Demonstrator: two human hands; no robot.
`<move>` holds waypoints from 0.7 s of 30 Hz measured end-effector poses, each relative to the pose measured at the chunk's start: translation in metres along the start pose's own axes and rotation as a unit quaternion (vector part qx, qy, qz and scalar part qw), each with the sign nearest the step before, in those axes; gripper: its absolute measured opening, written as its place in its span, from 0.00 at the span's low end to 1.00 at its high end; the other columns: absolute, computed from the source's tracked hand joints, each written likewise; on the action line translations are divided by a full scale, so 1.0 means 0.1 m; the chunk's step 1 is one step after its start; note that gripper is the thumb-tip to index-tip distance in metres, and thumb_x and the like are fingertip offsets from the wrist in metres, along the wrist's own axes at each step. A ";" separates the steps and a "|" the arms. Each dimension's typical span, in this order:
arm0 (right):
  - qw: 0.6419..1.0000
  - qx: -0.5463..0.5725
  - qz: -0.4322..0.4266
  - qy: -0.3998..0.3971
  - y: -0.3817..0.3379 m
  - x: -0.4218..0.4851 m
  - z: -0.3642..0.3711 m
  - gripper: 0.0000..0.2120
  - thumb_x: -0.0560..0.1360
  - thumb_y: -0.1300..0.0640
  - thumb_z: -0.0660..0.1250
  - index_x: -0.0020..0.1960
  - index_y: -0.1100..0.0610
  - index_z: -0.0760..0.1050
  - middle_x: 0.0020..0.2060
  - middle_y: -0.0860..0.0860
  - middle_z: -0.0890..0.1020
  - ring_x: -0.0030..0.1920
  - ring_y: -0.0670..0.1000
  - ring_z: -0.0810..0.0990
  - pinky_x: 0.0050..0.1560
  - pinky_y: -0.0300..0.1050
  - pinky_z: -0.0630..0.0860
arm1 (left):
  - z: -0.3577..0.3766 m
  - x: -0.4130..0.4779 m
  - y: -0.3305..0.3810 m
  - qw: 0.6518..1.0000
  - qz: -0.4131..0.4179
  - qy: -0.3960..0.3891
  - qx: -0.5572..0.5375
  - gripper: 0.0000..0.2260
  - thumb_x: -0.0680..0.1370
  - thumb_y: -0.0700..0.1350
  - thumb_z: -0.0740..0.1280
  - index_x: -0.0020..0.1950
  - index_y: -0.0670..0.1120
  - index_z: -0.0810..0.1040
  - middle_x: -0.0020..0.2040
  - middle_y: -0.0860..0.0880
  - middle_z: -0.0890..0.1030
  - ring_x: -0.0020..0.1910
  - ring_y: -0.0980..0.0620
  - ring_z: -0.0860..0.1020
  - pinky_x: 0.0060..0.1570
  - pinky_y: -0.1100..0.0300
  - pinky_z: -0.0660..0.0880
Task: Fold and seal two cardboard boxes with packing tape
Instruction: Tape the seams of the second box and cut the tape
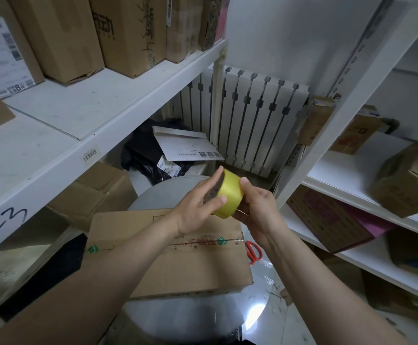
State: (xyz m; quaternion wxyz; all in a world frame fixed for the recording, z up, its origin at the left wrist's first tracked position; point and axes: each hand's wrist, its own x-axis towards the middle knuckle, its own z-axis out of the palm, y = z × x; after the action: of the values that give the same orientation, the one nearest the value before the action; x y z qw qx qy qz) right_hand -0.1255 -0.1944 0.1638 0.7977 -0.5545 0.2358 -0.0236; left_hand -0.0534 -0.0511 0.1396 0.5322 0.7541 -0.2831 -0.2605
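Both hands hold the yellow roll of packing tape (227, 194) above the closed brown cardboard box (178, 255): left hand (198, 207) with straight fingers against its side, right hand (257, 207) gripping its rim.

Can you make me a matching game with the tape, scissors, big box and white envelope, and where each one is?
Things:
1 tape roll
2 scissors
3 cardboard box
4 white envelope

Places:
A on the round table, under the forearms
B on black bags by the radiator
C between left hand and right hand
D at the box's right edge

Pairs: 1-C, 2-D, 3-A, 4-B
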 end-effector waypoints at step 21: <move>0.992 -0.072 0.000 -0.101 0.08 0.02 -0.01 0.15 0.72 0.57 0.66 0.57 0.61 0.78 0.47 0.56 0.83 0.50 0.54 0.81 0.53 0.48 0.76 | -0.07 0.00 0.00 0.995 -0.028 0.067 -0.069 0.26 0.69 0.57 0.67 0.67 0.64 0.69 0.64 0.49 0.73 0.63 0.45 0.73 0.60 0.43 0.75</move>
State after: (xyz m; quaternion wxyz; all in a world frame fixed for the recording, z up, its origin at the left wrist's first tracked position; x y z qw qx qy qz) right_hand -0.1256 -0.1927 0.1557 0.7752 -0.6103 0.1554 0.0497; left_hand -0.0484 -0.0465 0.1419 0.5932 0.7392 -0.2066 -0.2429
